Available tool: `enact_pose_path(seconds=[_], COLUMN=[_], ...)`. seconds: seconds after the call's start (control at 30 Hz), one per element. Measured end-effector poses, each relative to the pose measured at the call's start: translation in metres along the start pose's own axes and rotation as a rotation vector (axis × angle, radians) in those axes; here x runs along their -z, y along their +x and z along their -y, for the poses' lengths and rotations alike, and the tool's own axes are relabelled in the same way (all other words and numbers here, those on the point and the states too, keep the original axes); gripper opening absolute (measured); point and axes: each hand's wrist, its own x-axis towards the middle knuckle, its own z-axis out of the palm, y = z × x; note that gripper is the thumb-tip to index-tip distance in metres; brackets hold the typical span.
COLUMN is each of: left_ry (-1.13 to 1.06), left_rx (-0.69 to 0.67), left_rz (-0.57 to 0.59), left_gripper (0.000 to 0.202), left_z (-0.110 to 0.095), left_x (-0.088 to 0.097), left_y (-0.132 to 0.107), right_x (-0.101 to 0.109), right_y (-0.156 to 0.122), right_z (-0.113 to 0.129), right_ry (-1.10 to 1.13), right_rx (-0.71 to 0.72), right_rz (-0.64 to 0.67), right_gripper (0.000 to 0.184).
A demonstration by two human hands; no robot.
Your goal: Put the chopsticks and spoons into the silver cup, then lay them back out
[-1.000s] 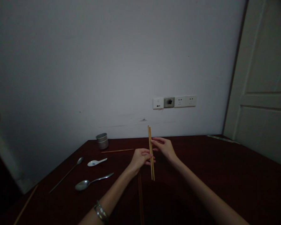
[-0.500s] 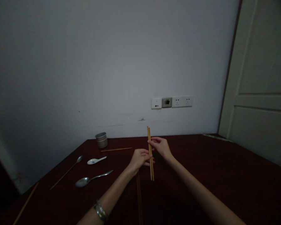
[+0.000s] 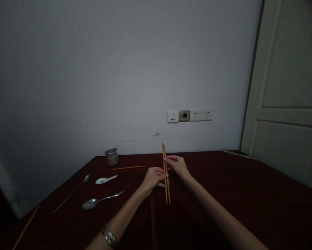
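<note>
Two wooden chopsticks (image 3: pixel 167 191) stand nearly upright and side by side above the table, their lower ends slightly apart. My left hand (image 3: pixel 152 178) pinches them around the middle, with a metal bracelet (image 3: pixel 109 236) on that wrist. Higher up, my right hand (image 3: pixel 178 166) closes its thumb and fingers on the same pair. Behind my left hand a single chopstick (image 3: pixel 128 167) lies on the table. To the left are a white porcelain spoon (image 3: pixel 104 180), a metal spoon (image 3: pixel 92 203) and a long-handled metal spoon (image 3: pixel 76 191).
A grey metal cup (image 3: pixel 111 158) stands at the back left of the dark red table (image 3: pixel 210 194). Another chopstick (image 3: pixel 25 227) lies near the left edge. Sockets (image 3: pixel 200 115) sit on the wall behind; a pale door (image 3: pixel 288 139) is at right.
The lower ends of the chopsticks have spread a little apart. Both hands keep their hold, and the view has shifted slightly.
</note>
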Motion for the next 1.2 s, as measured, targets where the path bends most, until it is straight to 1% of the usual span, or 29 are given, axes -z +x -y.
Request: enact_pose_path(seconds=[0.13,0.37,0.67,0.83,1.03,1.2], left_ry=[0.062,0.145,0.144,0.183,0.320,0.343], left_rx=[-0.017,-0.055,-0.065,-0.103,-0.151,-0.154], left_rz=[-0.028,-0.016,-0.018,-0.020,-0.089,-0.103], left_gripper=[0.035,0.035,0.034,0.035,0.033,0.034], left_z=[0.001,0.002,0.000,0.001,0.003,0.001], left_x=[0.002,0.002,-0.002,-0.003,-0.002,-0.001], left_y=[0.003,0.003,0.001,0.002,0.005,0.003], right_x=[0.000,0.000,-0.004,-0.006,-0.008,-0.010], right_y=[0.000,0.000,-0.003,-0.007,-0.009,-0.010], right_z=[-0.002,-0.003,-0.002,0.001,0.001,-0.004], right_ry=[0.018,0.037,0.073,0.068,0.097,0.094], right_rx=[-0.001,-0.018,-0.057,-0.067,-0.063,-0.030], right_rz=[0.008,0.001,-0.002,-0.017,-0.026,-0.020], right_gripper=[0.023,0.025,0.025,0.022,0.021,0.026])
